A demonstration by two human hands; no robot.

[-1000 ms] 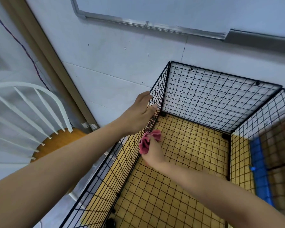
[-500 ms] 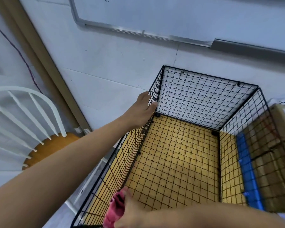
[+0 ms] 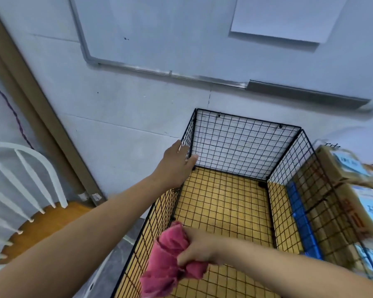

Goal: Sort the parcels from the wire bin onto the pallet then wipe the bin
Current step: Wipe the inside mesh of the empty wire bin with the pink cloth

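The black wire bin [image 3: 243,145] stands against the wall with nothing inside it; yellow floor shows through its mesh bottom. My left hand [image 3: 177,162] holds the top of the bin's left wall near the far corner, thumb inside and fingers outside. My right hand [image 3: 197,248] grips a bunched pink cloth [image 3: 168,261] against the near part of that same left wall. Cardboard parcels [image 3: 340,186] with pale blue labels are stacked right of the bin on a blue pallet [image 3: 299,214], seen through the mesh.
A white wall with a metal-framed whiteboard [image 3: 170,73] rises behind the bin. A white spindle-back chair [image 3: 26,175] with a wooden seat stands at the left. A brown door frame [image 3: 41,117] runs diagonally between chair and bin.
My right hand has dragged the pink cloth from the far part of the left wall back toward me along it. My left hand has kept its hold on the rim. The camera tilted up.
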